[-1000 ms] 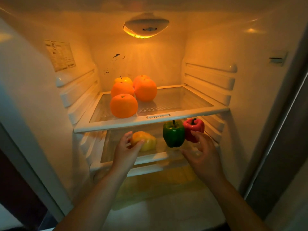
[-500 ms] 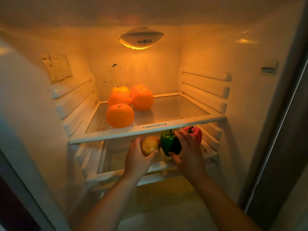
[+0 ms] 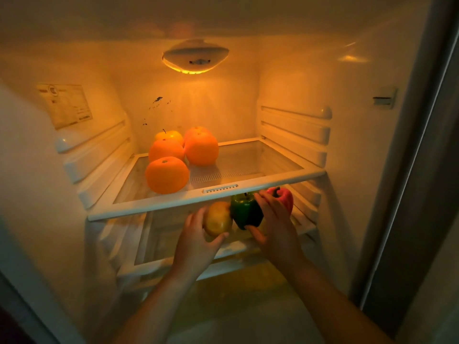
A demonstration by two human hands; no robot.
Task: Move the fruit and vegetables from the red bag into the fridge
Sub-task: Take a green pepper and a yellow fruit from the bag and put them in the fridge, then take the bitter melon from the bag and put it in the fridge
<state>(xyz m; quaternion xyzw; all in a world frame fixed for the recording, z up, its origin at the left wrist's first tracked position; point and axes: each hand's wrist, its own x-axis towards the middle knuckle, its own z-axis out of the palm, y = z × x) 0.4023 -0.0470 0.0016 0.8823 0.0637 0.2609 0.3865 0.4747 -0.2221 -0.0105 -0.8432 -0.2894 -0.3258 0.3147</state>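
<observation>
- Both hands are in under the upper shelf (image 3: 149,207) of the fridge (image 3: 298,83), working over the lower shelf (image 3: 178,260).
- The left hand (image 3: 196,242) cups the yellow pepper (image 3: 218,218), with the thumb beneath and the fingers curled on its left flank. Whether the pepper sits on the glass or hangs just above it, I cannot tell.
- The right hand (image 3: 275,219) is wrapped round the green pepper (image 3: 244,212), thumb at the base and fingers over the shoulder. The red pepper (image 3: 284,197) is just beside it, towards the back right.
- The yellow and green peppers are touching, or very nearly.
- These look light and hollow, with a glossy skin that I'd expect to slip. A broad hold round the belly seems safer than pinching the stem, and they should be set down on the flat base so they don't topple.
- Up top, three oranges (image 3: 167,175) and a yellow apple (image 3: 170,135) are huddled at the left. They are firm and round, so likely to roll if nudged.
- The red bag is not in sight.
</observation>
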